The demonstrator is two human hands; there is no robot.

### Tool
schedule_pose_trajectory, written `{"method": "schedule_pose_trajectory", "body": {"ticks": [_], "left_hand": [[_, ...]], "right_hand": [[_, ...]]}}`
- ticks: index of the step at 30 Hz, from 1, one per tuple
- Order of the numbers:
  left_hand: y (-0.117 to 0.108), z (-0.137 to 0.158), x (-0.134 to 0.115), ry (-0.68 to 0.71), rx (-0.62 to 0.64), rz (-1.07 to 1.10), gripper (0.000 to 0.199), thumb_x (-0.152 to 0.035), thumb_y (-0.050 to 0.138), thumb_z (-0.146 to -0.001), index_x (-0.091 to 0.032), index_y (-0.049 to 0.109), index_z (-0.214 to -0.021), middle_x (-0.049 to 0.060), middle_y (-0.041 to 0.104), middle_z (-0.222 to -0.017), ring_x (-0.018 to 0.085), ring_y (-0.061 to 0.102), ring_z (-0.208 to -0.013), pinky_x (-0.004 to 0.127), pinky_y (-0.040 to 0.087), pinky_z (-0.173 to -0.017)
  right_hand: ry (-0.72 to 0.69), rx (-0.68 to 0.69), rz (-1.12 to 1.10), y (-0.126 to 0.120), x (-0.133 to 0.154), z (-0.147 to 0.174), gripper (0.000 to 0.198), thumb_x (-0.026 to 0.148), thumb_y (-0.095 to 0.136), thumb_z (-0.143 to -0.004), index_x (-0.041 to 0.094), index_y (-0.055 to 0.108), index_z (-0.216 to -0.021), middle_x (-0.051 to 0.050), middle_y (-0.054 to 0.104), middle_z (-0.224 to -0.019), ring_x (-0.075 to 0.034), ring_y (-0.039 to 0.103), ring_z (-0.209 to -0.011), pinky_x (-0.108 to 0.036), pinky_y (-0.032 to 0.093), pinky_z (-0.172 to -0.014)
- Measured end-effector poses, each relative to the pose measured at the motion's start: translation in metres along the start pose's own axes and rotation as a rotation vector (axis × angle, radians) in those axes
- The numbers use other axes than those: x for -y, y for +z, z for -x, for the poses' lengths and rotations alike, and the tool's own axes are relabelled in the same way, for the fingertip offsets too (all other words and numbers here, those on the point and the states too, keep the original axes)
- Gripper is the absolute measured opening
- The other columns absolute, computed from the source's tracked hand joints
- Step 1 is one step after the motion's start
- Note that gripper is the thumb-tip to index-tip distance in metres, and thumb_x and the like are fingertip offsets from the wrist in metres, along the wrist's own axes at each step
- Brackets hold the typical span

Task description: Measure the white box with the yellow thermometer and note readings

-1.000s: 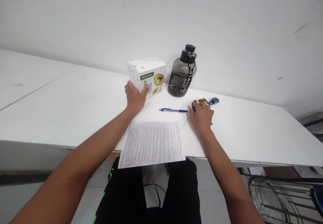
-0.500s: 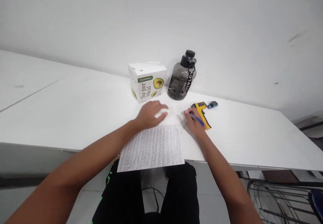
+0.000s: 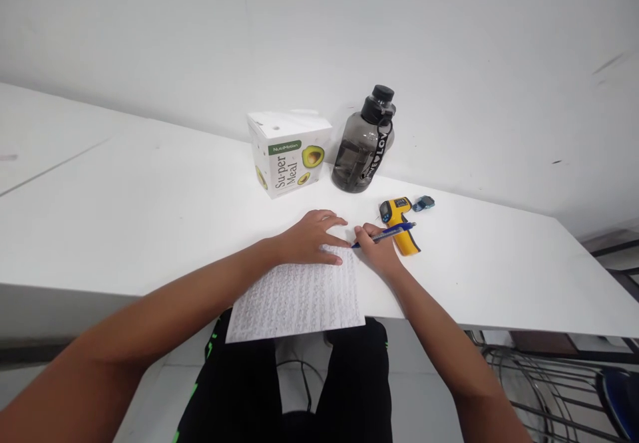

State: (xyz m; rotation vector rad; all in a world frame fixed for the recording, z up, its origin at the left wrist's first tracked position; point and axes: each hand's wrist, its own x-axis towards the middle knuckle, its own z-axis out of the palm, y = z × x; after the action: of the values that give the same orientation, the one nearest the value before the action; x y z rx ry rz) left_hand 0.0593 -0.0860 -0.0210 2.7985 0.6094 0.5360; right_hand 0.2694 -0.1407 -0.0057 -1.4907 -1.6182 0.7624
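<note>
A sheet of paper (image 3: 304,296) covered in dense handwriting lies at the table's front edge, its lower part jutting out over my lap. Across its upper part my left hand (image 3: 315,238) rests with the fingers spread, holding nothing. My right hand (image 3: 377,247) grips a blue pen (image 3: 389,232), whose tip points left at the paper's top right corner, close to my left fingertips. Whether the tip touches the paper I cannot tell. Just beyond my right hand lies a yellow infrared thermometer (image 3: 407,240), partly behind the pen.
Against the wall stand a white box (image 3: 294,170) with avocado pictures and a dark see-through water bottle (image 3: 357,157). A small blue-grey toy car (image 3: 424,203) lies by the thermometer. Below the white table (image 3: 499,263), at right, is a metal wire rack (image 3: 544,390).
My left hand has come down onto the paper's upper part, fingers spreading. The pen has swung round in my right hand, its tip now at the paper's corner. The view has shifted slightly.
</note>
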Motion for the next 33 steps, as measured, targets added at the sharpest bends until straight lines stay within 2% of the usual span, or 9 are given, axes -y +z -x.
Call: {"method": "schedule_pose_trajectory", "body": {"ticks": [4,9,15,20,26,31,33], "left_hand": [[0.0038,0.0001,0.0017,0.006,-0.028,0.001,0.040,-0.058,0.065,-0.083,-0.037,0.072,-0.117,0.007,0.054,-0.143,0.036,0.041,-0.135,0.057,0.032,-0.109],[0.0034,-0.0009,0.0013,-0.010,-0.051,0.023,0.040,-0.056,0.070,-0.080,-0.036,0.073,-0.114,0.007,0.057,-0.141,0.036,0.044,-0.132,0.056,0.034,-0.107],[0.0000,-0.0024,-0.0005,-0.004,-0.045,0.066,0.040,-0.057,0.071,-0.079,-0.033,0.074,-0.111,0.006,0.062,-0.133,0.029,0.054,-0.120,0.048,0.037,-0.103],[-0.0002,-0.0027,-0.0006,-0.021,-0.036,0.071,0.039,-0.058,0.071,-0.078,-0.033,0.075,-0.109,0.006,0.062,-0.133,0.028,0.055,-0.119,0.047,0.036,-0.103],[-0.0009,-0.0029,-0.0013,-0.034,-0.021,0.073,0.040,-0.057,0.071,-0.079,-0.033,0.074,-0.112,0.006,0.062,-0.133,0.028,0.055,-0.120,0.048,0.036,-0.104],[-0.0006,-0.0032,-0.0016,-0.031,-0.021,0.071,0.039,-0.056,0.072,-0.079,-0.033,0.074,-0.110,0.005,0.063,-0.131,0.027,0.056,-0.118,0.046,0.036,-0.102],[-0.0003,-0.0032,-0.0015,-0.030,-0.024,0.075,0.039,-0.056,0.072,-0.079,-0.033,0.074,-0.110,0.005,0.063,-0.131,0.027,0.056,-0.118,0.046,0.036,-0.102]], "right_hand": [[-0.001,-0.014,-0.015,0.0031,-0.0020,0.0006,0.042,0.048,0.054,-0.082,0.024,0.033,-0.054,0.006,0.032,-0.051,-0.011,0.034,-0.052,-0.027,0.029,-0.052],[-0.015,-0.007,-0.009,0.0032,-0.0007,0.0013,0.041,0.046,0.054,-0.082,0.024,0.034,-0.054,0.006,0.033,-0.051,-0.011,0.034,-0.053,-0.027,0.031,-0.052],[-0.001,-0.004,-0.010,0.0037,-0.0003,0.0001,0.039,0.046,0.053,-0.080,0.023,0.036,-0.054,0.006,0.033,-0.050,-0.011,0.035,-0.053,-0.026,0.030,-0.052],[0.025,0.057,-0.035,0.0027,-0.0005,-0.0004,0.040,0.047,0.054,-0.079,0.024,0.035,-0.053,0.006,0.034,-0.050,-0.011,0.034,-0.052,-0.027,0.030,-0.051],[0.026,-0.007,-0.017,0.0026,0.0027,-0.0008,0.039,0.045,0.053,-0.080,0.023,0.035,-0.053,0.006,0.032,-0.050,-0.011,0.033,-0.053,-0.027,0.029,-0.052],[0.031,0.070,-0.034,0.0009,0.0030,0.0000,0.038,0.045,0.054,-0.080,0.023,0.036,-0.053,0.005,0.035,-0.051,-0.011,0.034,-0.052,-0.027,0.028,-0.051],[0.035,0.062,-0.030,0.0006,0.0026,0.0000,0.038,0.045,0.054,-0.079,0.023,0.036,-0.053,0.005,0.034,-0.050,-0.011,0.034,-0.052,-0.027,0.028,-0.050]]}}
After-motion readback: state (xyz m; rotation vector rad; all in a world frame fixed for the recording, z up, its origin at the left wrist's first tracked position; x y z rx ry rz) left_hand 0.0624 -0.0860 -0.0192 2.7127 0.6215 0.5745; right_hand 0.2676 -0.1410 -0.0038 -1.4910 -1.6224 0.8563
